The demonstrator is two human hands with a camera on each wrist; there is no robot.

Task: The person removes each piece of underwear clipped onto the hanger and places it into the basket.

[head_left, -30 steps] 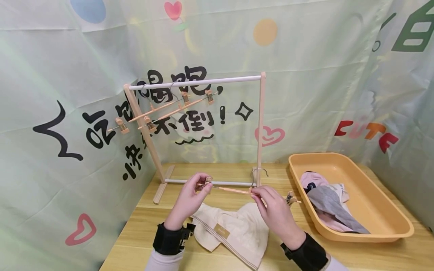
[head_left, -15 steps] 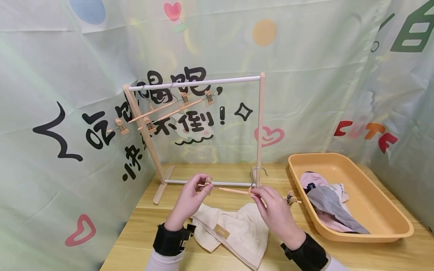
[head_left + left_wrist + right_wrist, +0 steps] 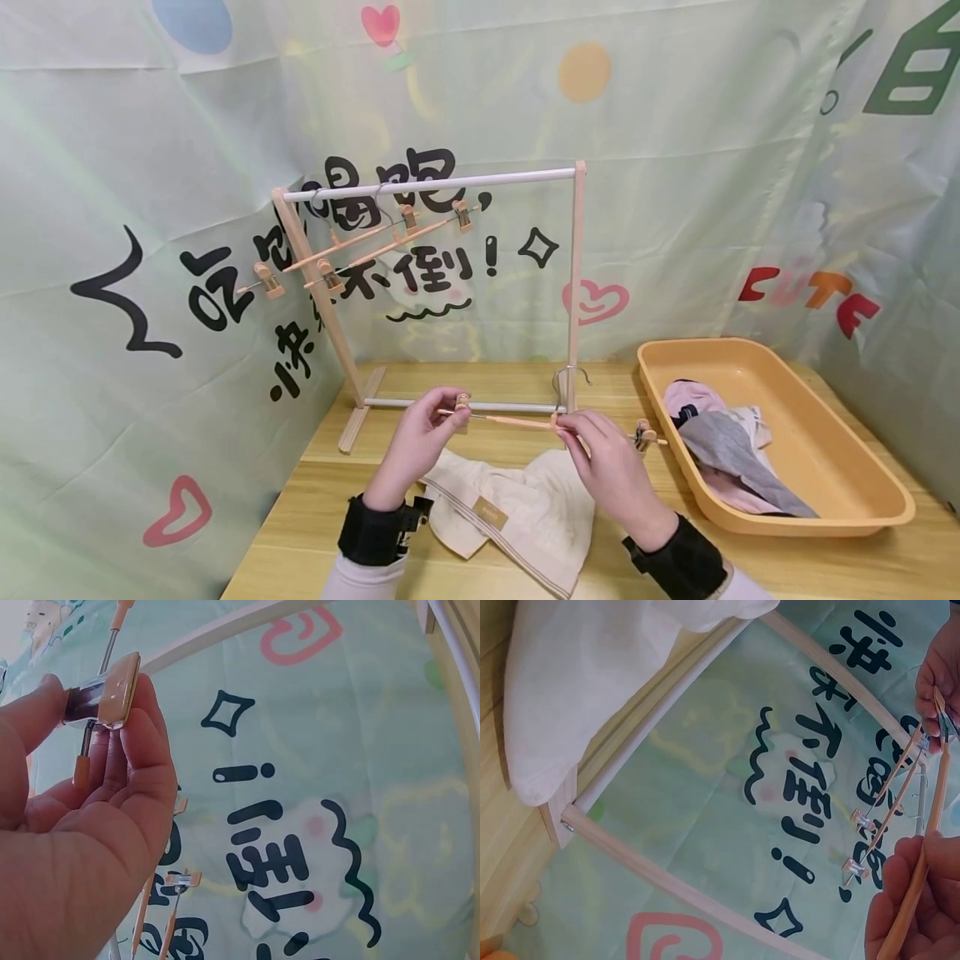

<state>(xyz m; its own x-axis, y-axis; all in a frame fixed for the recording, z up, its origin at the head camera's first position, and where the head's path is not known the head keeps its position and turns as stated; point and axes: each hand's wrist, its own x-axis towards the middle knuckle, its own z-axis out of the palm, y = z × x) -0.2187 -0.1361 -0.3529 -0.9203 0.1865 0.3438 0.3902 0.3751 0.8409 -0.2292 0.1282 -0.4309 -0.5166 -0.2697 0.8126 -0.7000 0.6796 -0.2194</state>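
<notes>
Both hands hold a peach clip hanger [image 3: 517,422] above the table, its metal hook [image 3: 557,385] pointing up. My left hand [image 3: 423,427] pinches the clip [image 3: 116,691] at the hanger's left end between thumb and fingers. Near the base of the hook, my right hand [image 3: 613,467] grips the bar; the right wrist view shows fingers and thumb around that bar [image 3: 935,791]. A second clip [image 3: 643,435] sticks out beyond the right hand. Below lies a cream garment [image 3: 551,496] with a tan label [image 3: 490,512], folded on the table.
Behind the hands stands a small wooden rack [image 3: 577,275] with a white top rail [image 3: 480,179]. Two clip hangers [image 3: 397,242] hang at its left side. To the right, a yellow basin [image 3: 832,442] contains grey and pink clothes [image 3: 723,454]. A printed curtain surrounds the table.
Both hands keep their grip on the hanger. Its hook and right end have risen very slightly; the garment and rack stay put.
</notes>
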